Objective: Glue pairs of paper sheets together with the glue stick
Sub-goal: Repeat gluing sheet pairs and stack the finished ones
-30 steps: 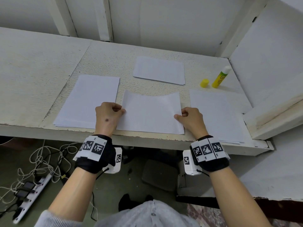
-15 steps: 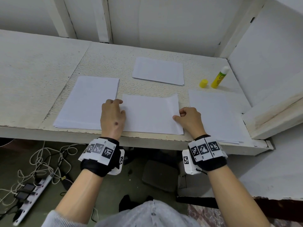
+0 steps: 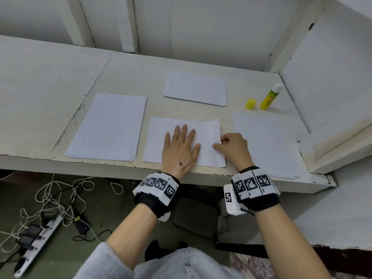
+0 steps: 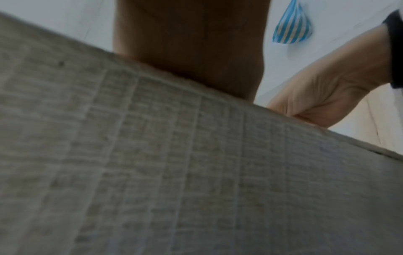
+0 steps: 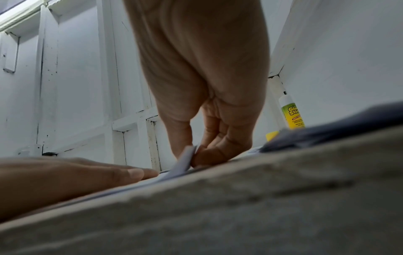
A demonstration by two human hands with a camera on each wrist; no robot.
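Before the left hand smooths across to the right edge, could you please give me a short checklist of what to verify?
1. Left hand lies flat on the middle sheet: ok.
2. Right hand pinches the sheet's right edge, which lifts slightly: ok.
3. Sheet edges matched with the one beneath: cannot tell.
4. Glue spread between the sheets: cannot tell.
5. Glue stick uncapped, its yellow cap beside it, may dry out: not ok.
6. Neighbouring stacks, left and right, lie apart from the sheet: ok.

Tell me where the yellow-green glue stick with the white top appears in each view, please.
Head: yellow-green glue stick stands far right on the desk, beside its yellow cap.
Left wrist: not in it.
Right wrist: glue stick at right, behind the paper.
Shared landmark: right hand.
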